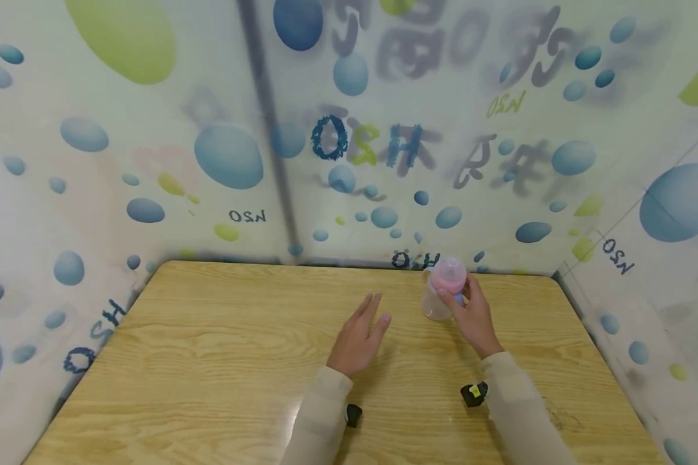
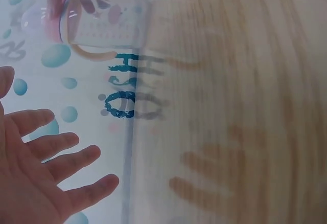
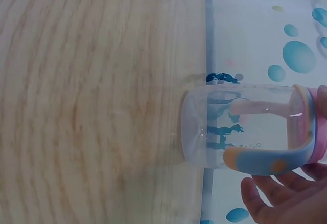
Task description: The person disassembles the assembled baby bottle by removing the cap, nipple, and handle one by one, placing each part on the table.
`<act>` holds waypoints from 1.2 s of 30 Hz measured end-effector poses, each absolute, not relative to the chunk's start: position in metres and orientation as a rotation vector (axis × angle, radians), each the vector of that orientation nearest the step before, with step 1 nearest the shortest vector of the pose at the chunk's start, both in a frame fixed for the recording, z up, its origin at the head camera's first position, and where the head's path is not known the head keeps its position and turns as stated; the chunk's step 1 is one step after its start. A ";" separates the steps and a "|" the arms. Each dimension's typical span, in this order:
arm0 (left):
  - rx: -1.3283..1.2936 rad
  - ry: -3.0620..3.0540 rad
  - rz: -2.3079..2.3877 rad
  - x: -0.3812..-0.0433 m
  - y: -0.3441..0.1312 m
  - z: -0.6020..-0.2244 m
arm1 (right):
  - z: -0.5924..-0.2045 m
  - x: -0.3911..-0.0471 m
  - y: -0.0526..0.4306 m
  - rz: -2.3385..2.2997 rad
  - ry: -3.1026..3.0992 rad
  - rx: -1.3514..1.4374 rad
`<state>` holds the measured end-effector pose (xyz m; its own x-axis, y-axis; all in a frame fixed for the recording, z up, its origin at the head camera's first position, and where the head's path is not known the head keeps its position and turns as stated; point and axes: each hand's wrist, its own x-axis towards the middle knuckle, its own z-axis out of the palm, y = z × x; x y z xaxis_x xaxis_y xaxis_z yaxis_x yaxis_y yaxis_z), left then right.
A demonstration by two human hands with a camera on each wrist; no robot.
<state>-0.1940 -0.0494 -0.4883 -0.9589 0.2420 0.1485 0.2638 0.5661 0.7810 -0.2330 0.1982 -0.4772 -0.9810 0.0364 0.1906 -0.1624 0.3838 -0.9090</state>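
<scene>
A clear baby bottle (image 1: 436, 306) with a pink collar and see-through cap stands upright near the back of the table. My right hand (image 1: 474, 320) grips it around the collar, fingers and thumb on opposite sides. In the right wrist view, a blue and orange handle (image 3: 265, 161) curves down the bottle's side; whether its base touches the wood I cannot tell. To the left of the bottle, my left hand (image 1: 357, 339) is held over the table with straight, spread fingers and nothing in it; the left wrist view shows its palm (image 2: 30, 183).
The wooden table (image 1: 221, 349) backs onto a wall covering (image 1: 226, 155) printed with blue and green spots and lettering. Similar printed sides rise at left and right. A small black device (image 1: 474, 394) sits at the right wrist, another (image 1: 354, 415) at the left.
</scene>
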 end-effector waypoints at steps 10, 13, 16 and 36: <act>-0.438 -2.718 -1.495 -0.192 -0.041 -0.493 | -0.478 -0.226 0.188 1.545 -2.481 0.076; -0.452 -2.712 -1.483 -0.193 -0.039 -0.495 | -0.478 -0.224 0.185 1.544 -2.483 0.078; -0.473 -2.702 -1.483 -0.194 -0.038 -0.497 | -0.477 -0.222 0.182 1.537 -2.485 0.078; -0.489 -2.747 -1.477 -0.194 -0.027 -0.499 | -0.480 -0.208 0.165 1.645 -2.464 0.080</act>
